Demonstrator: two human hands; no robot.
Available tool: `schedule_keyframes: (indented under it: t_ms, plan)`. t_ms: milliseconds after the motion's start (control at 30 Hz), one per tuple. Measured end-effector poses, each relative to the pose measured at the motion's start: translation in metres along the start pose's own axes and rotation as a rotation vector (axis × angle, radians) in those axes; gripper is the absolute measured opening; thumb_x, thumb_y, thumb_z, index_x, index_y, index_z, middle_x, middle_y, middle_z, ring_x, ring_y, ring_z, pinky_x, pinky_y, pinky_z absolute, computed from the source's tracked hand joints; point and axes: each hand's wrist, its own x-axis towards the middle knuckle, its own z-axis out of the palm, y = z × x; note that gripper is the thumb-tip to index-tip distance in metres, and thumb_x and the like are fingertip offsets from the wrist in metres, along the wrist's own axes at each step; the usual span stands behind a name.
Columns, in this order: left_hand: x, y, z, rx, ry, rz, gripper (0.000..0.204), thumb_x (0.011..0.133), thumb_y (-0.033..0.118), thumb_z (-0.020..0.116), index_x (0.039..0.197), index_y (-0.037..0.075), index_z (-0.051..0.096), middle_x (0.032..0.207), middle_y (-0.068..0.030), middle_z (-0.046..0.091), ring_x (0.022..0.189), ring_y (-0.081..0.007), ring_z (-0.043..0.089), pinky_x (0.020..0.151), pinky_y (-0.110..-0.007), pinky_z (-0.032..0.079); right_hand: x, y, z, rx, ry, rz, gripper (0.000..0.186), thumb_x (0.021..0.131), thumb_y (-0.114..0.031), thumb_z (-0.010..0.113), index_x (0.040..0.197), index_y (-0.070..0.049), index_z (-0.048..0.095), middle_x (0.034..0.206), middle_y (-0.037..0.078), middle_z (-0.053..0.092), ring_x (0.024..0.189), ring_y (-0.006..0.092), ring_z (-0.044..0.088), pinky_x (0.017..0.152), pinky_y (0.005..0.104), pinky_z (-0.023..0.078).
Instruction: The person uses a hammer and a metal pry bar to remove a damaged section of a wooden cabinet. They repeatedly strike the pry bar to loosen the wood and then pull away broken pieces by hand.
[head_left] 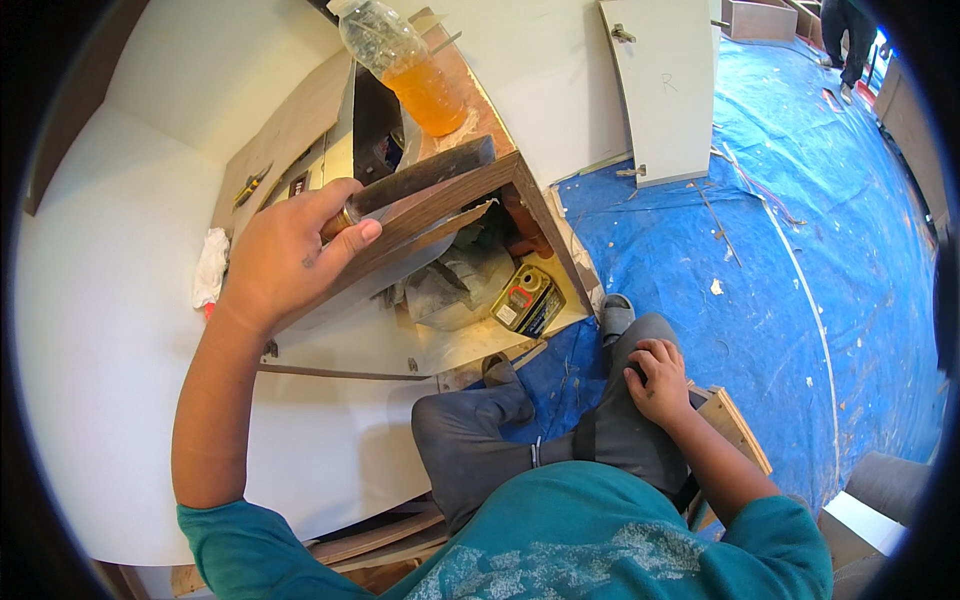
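Note:
My left hand [287,252] is closed round the handle of a file [425,175] with a dark, flat, blunt-ended blade. The blade lies along the dark wood-grain front edge [455,200] of an open cabinet; whether it touches is hard to tell. Just behind the blade, a clear plastic bottle [425,92] with orange liquid stands on the cabinet top. My right hand [656,382] rests on my right thigh, holding nothing, its fingers loosely apart. Inside the cabinet, below the file, sit a yellow-and-black can [528,300] and crumpled grey material [445,290].
A white door panel [665,95] with hinges leans at the back. Blue sheeting [780,270] with scraps covers the floor. Another person [850,40] stands far right. A yellow-and-black cutter [252,186] lies at left. Pale panels flank my left arm.

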Motion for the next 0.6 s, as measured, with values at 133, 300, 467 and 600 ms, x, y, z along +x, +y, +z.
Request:
schedule_keyframes:
  t_ms: [133,300,467,600]
  plan:
    - [0.004,-0.003,-0.001,-0.031,0.001,0.022,0.050,0.097,0.046,0.068,0.124,0.005,0.064,0.075,-0.0139,0.062,0.073,-0.0303,0.062,0.069,-0.041,0.048,-0.001,0.001,0.002,-0.009,0.007,-0.004,0.022,0.085,-0.017,0.075,0.104,-0.006,0.070,0.124,0.011,0.063,0.126,0.0348,0.054,0.104,0.0488,0.043]
    - [0.004,-0.002,-0.001,-0.010,-0.008,0.004,0.050,0.096,0.047,0.069,0.124,0.005,0.064,0.072,-0.0123,0.060,0.071,-0.0282,0.060,0.067,-0.040,0.047,0.000,0.001,0.002,-0.011,0.003,0.000,0.022,0.084,-0.017,0.075,0.102,-0.006,0.070,0.124,0.012,0.063,0.126,0.0349,0.054,0.104,0.0488,0.043]
    - [0.010,0.005,-0.015,0.001,-0.119,-0.036,0.046,0.098,0.049,0.064,0.121,0.009,0.065,0.084,-0.0166,0.068,0.083,-0.0363,0.067,0.072,-0.046,0.051,0.002,-0.003,0.003,-0.021,0.000,-0.015,0.021,0.084,-0.017,0.075,0.101,-0.007,0.070,0.123,0.012,0.063,0.126,0.0350,0.054,0.104,0.0489,0.043]
    - [0.015,0.008,-0.019,0.020,-0.172,-0.050,0.043,0.098,0.048,0.065,0.116,0.009,0.065,0.083,-0.0149,0.068,0.081,-0.0352,0.067,0.070,-0.046,0.051,0.003,-0.006,0.005,-0.033,-0.001,-0.020,0.020,0.084,-0.018,0.075,0.100,-0.007,0.070,0.122,0.011,0.063,0.125,0.0352,0.054,0.104,0.0496,0.043]
